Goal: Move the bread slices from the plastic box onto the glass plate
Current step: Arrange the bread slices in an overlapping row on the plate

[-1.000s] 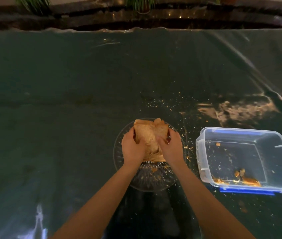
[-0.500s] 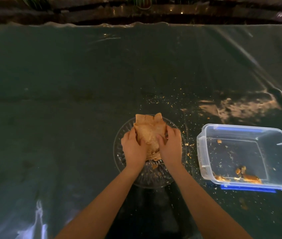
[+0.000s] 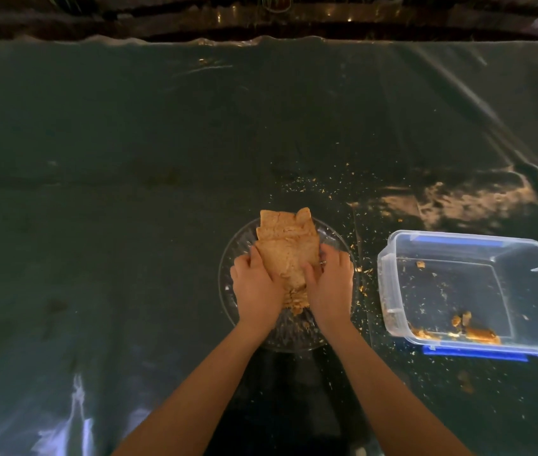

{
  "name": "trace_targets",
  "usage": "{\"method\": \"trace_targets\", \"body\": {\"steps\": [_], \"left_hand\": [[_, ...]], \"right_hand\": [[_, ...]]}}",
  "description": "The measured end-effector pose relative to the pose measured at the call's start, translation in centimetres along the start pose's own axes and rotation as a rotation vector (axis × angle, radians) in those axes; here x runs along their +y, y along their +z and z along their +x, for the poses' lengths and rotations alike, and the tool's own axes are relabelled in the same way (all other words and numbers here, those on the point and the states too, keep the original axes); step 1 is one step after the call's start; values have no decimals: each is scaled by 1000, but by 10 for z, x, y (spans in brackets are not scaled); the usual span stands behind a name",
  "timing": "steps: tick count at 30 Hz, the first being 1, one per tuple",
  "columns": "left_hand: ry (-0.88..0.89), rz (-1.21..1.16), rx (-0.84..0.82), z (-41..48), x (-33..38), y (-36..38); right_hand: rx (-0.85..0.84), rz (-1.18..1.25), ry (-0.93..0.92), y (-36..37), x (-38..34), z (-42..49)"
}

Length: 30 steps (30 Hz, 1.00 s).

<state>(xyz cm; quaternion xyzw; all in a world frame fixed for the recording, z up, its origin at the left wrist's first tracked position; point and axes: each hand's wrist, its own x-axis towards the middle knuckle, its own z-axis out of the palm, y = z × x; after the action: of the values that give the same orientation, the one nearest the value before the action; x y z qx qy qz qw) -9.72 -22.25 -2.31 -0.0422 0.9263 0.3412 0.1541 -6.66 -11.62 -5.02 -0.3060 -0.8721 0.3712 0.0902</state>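
Note:
A stack of brown bread slices [image 3: 285,250] lies on the round glass plate [image 3: 238,245] in the middle of the table. My left hand [image 3: 256,289] grips the stack's left side with the thumb on top. My right hand [image 3: 330,284] holds its right side the same way. The stack's near end is crumbled between my wrists. To the right stands the clear plastic box [image 3: 389,281] with blue clips, holding only crumbs and a few broken bread pieces [image 3: 465,327] in its near corner.
A dark glossy plastic sheet [image 3: 129,192] covers the table. Crumbs [image 3: 327,189] are scattered around the plate and box. A ledge with plants [image 3: 274,1] runs beyond the table's far edge.
Both hands have lowered the bread stack from a tilted, lifted hold down flat onto the plate, sliding toward its sides. The box has not moved.

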Motion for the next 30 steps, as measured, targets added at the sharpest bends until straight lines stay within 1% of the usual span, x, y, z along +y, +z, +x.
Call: {"method": "trace_targets", "body": {"steps": [3,8,12,16,21,25,30], "left_hand": [[20,-31,33,-15,-1,5],[75,-244,73,-29,1,6],[51,-352,95,-35,-5,4],[19,-337,52,-37,-17,4],[-93,-232,-54,-23,-20,8],[-91,-241,-7,-22,-19,8],[-95,-344,26,-25,-13,8]], "right_hand": [[8,7,-46,0,3,-10],[-15,198,-72,-6,0,-17],[-12,277,-58,-14,5,-27],[-44,248,-2,-19,15,-31],[-124,243,47,-17,16,-21],[-148,278,98,-12,15,-13],[-178,282,118,-9,14,-11]]}}
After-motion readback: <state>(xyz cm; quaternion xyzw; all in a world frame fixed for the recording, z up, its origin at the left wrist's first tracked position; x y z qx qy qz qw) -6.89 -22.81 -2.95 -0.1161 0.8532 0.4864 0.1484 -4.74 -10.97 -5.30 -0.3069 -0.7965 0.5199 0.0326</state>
